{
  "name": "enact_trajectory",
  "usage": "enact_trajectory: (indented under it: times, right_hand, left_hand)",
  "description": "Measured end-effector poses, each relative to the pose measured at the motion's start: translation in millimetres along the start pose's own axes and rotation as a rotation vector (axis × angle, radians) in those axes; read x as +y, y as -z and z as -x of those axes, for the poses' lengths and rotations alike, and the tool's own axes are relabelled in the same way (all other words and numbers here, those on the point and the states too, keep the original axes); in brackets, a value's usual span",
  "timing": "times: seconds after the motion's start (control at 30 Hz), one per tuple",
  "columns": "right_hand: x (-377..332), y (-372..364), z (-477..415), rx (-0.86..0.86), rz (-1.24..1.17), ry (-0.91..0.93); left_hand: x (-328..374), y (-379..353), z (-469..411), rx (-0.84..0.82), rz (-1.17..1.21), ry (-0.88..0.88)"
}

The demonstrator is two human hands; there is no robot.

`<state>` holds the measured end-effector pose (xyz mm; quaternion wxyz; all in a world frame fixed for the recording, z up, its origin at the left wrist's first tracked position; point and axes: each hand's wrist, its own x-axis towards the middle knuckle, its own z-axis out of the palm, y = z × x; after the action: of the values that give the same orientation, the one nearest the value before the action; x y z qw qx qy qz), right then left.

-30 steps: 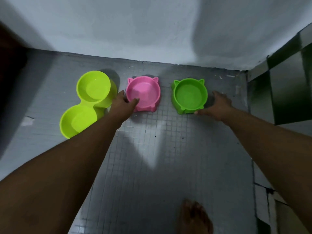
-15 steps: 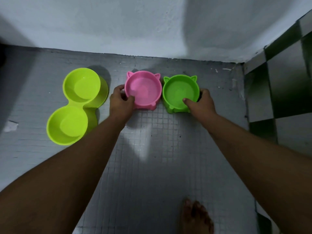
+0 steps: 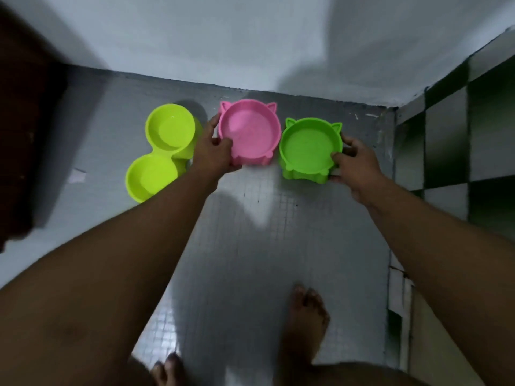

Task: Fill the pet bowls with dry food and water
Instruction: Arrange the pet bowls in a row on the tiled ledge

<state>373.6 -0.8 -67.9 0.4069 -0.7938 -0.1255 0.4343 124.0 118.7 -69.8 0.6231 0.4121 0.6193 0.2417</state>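
My left hand (image 3: 214, 154) grips the near-left rim of the pink cat-eared bowl (image 3: 250, 132), thumb hooked inside; my right hand (image 3: 356, 165) holds the green cat-eared bowl (image 3: 309, 146) the same way at its right rim. Half a second ago they sat level on the floor; now both appear lifted, the pink one farther from me. The yellow-green double bowl (image 3: 161, 151) sits just beside my left knuckles, the white wall (image 3: 223, 37) just behind, the checkered wall (image 3: 451, 135) near my right. Open tiled floor (image 3: 250, 246) stretches back to my bare foot (image 3: 305, 321).
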Motion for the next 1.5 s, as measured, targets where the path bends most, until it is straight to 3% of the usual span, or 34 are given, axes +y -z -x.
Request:
enact_trajectory:
  times: [0.13,0.33,0.53,0.9,1.27,1.5]
  right_hand:
    - [-94.6,36.3,100.6,-0.062,-0.101,-0.004]
    - [-229.0,97.3,280.0,0.010,-0.172,0.047]
    - [-284.3,146.4,445.2,0.162,-0.208,0.148]
    - [-280.3,195.1,640.4,0.295,-0.266,0.270]
    - [-188.5,252.6,810.4,0.344,-0.351,0.252]
    - [-122.1,265.9,923.8,0.535,-0.442,0.231]
  left_hand:
    - [93.2,28.3,93.0,0.004,-0.032,0.015]
    - [230.7,79.4,251.8,-0.014,0.001,0.028]
    - [314.7,126.2,396.9,-0.111,0.006,-0.009]
    - [361.4,177.3,568.8,-0.224,-0.031,-0.175]
    - [304.4,200.1,728.0,-0.331,-0.071,-0.199]
    - [270.0,208.0,793.0,-0.524,-0.123,-0.255]
